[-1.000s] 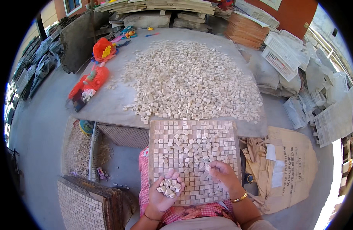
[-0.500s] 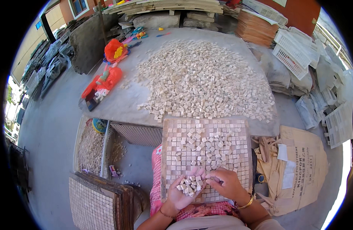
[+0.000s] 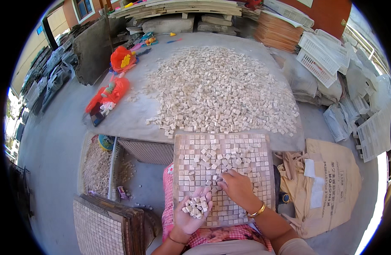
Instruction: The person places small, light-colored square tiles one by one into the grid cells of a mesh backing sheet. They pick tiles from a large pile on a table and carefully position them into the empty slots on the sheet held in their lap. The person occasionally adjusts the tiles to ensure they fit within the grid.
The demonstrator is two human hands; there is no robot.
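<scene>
My left hand is cupped palm up, holding a small heap of pale stone cubes. It rests over the near left part of a square grid board on my lap. Many of the board's pockets hold a cube, and loose cubes lie scattered over its middle. My right hand is over the board's centre, its thumb and fingers pinched together among the loose cubes. What lies between those fingertips is too small and hidden to make out.
A wide heap of stone cubes covers the table beyond the board. To the left stand a crate of chips and a stack of filled boards. A tan sack lies right; red plastic bags sit far left.
My right hand has moved forward and left, away from my left palm to the board's middle. My left hand has shifted slightly left with its cubes. The whole view has shifted a little.
</scene>
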